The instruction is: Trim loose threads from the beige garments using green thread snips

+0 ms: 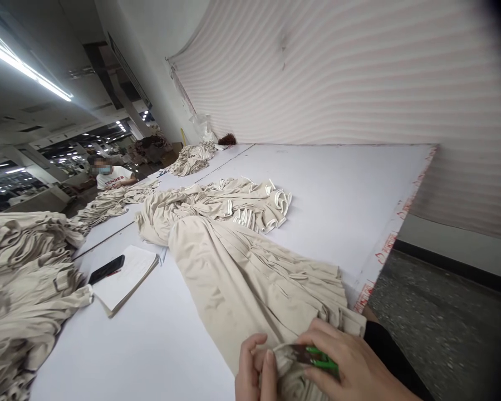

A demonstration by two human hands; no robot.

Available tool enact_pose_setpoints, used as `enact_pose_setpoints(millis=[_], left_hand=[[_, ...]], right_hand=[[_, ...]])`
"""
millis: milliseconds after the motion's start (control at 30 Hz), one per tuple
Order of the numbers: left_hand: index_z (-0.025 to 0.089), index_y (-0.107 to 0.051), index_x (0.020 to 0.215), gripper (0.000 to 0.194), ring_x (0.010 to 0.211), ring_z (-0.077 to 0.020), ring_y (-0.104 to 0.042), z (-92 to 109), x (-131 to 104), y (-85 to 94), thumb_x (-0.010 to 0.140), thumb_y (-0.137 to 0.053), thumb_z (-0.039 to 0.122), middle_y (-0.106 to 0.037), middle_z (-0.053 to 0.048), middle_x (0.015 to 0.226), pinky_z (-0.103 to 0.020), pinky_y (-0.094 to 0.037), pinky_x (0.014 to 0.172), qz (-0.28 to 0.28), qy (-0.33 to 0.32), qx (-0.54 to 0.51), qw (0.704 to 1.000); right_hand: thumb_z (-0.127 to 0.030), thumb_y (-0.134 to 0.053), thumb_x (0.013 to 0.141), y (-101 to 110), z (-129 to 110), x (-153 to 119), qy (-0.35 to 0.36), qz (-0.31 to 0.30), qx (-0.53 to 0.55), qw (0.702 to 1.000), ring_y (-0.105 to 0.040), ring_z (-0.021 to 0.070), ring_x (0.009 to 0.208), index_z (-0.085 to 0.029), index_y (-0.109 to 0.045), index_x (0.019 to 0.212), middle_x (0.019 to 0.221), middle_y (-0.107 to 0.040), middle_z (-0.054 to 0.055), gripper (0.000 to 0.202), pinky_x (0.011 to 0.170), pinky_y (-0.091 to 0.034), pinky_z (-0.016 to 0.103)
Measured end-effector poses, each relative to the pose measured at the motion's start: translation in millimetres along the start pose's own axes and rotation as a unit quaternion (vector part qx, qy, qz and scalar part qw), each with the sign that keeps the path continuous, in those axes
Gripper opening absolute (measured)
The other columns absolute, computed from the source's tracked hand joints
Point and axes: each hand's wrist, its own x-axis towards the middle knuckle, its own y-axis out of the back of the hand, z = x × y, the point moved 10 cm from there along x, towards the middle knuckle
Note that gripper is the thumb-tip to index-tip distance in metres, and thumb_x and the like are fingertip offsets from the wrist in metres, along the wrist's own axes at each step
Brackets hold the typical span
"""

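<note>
Beige garment pieces (234,278) lie in a long bundle across the white table, reaching the near edge. My left hand (254,367) pinches a fold of this fabric with its thumb and fingers. Close beside it, my right hand (346,356) is closed around thread snips (317,356) with green handles and dark blades. The blades point left, against or just over the fabric between my two hands. Exactly where the tips meet the cloth cannot be made out.
Beyond the bundle lies another beige pile with white edging (254,206). A phone (107,269) rests on a paper pad (125,278). Large beige stacks (25,289) line the left side. A masked person (112,175) works at the far left. The white table's (338,200) right edge carries red-printed tape.
</note>
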Motion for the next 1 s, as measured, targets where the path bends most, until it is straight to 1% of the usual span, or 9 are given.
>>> enact_pose_setpoints(millis=[67,100,233,367,500,733,833,900,1000], left_hand=[[0.022,-0.051,0.109,0.043,0.046,-0.0067,-0.025,-22,1,-6.2,0.085,-0.054,0.058,-0.032,0.010,0.053,-0.021,-0.016,0.048,-0.031,0.097,-0.077,0.992],[0.022,-0.050,0.111,0.048,0.047,-0.0065,-0.026,-26,1,-7.8,0.083,-0.056,0.061,-0.034,0.010,0.053,-0.020,-0.016,0.049,-0.037,0.121,-0.097,0.987],[0.023,-0.050,0.114,0.058,0.048,-0.0064,-0.030,-26,1,-8.5,0.077,-0.061,0.065,-0.042,0.008,0.054,-0.019,-0.019,0.049,-0.031,0.150,-0.117,0.981],[0.021,-0.049,0.120,0.069,0.050,-0.0061,-0.034,-34,-4,-10.2,0.071,-0.066,0.066,-0.049,0.007,0.056,-0.017,-0.023,0.051,-0.021,0.213,-0.156,0.964],[0.017,-0.051,0.124,0.076,0.050,-0.0059,-0.032,-32,-1,-16.6,0.069,-0.068,0.066,-0.047,0.007,0.053,-0.018,-0.021,0.052,-0.054,0.207,-0.178,0.960],[0.013,-0.049,0.129,0.083,0.047,-0.0050,-0.024,-27,3,-15.3,0.069,-0.065,0.069,-0.044,0.008,0.052,-0.021,-0.016,0.051,-0.087,0.186,-0.127,0.970],[0.013,-0.045,0.132,0.085,0.047,-0.0056,-0.028,-25,4,-14.9,0.069,-0.067,0.067,-0.043,0.009,0.052,-0.020,-0.018,0.051,-0.081,0.201,-0.159,0.963],[0.013,-0.044,0.132,0.085,0.048,-0.0067,-0.035,-28,4,-16.1,0.068,-0.070,0.063,-0.045,0.008,0.054,-0.020,-0.024,0.052,-0.076,0.221,-0.188,0.954],[0.014,-0.043,0.131,0.081,0.050,-0.0085,-0.043,-34,3,-20.5,0.068,-0.073,0.056,-0.050,0.007,0.055,-0.020,-0.031,0.054,-0.086,0.242,-0.204,0.944]], right_hand=[[-0.022,-0.058,0.084,-1,-4,1,0.009,-0.017,-0.013,1.000,-0.062,0.0183,0.081,-0.025,-0.067,0.099,0.090,-0.063,0.001,0.018,0.067,-0.042,0.027],[-0.023,-0.057,0.085,-2,-5,2,0.010,-0.021,-0.022,0.999,-0.062,0.0187,0.080,-0.025,-0.068,0.098,0.089,-0.063,0.001,0.017,0.066,-0.041,0.027],[-0.021,-0.059,0.085,-2,-8,7,0.016,-0.015,-0.025,0.999,-0.062,0.0186,0.081,-0.024,-0.070,0.095,0.087,-0.064,0.001,0.015,0.066,-0.041,0.027],[-0.020,-0.060,0.086,-2,-7,10,0.033,-0.009,-0.017,0.999,-0.062,0.0170,0.081,-0.025,-0.069,0.097,0.087,-0.064,-0.001,0.016,0.067,-0.041,0.026],[-0.020,-0.062,0.085,-3,-9,11,0.058,-0.005,-0.033,0.998,-0.062,0.0184,0.085,-0.026,-0.069,0.101,0.092,-0.066,0.000,0.019,0.071,-0.040,0.028],[-0.022,-0.062,0.087,1,-8,14,0.049,-0.010,-0.028,0.998,-0.063,0.0173,0.082,-0.027,-0.071,0.095,0.086,-0.066,-0.002,0.013,0.068,-0.039,0.027],[-0.022,-0.066,0.085,3,-3,14,0.032,-0.013,-0.003,0.999,-0.063,0.0161,0.082,-0.028,-0.070,0.097,0.087,-0.066,-0.003,0.015,0.069,-0.040,0.026],[-0.023,-0.067,0.084,2,-4,12,0.042,-0.014,-0.017,0.999,-0.062,0.0181,0.085,-0.028,-0.069,0.103,0.092,-0.066,-0.002,0.020,0.072,-0.041,0.028],[-0.022,-0.060,0.088,-1,-7,11,0.061,-0.006,-0.053,0.997,-0.062,0.0209,0.087,-0.026,-0.069,0.104,0.095,-0.067,0.001,0.019,0.075,-0.041,0.031]])
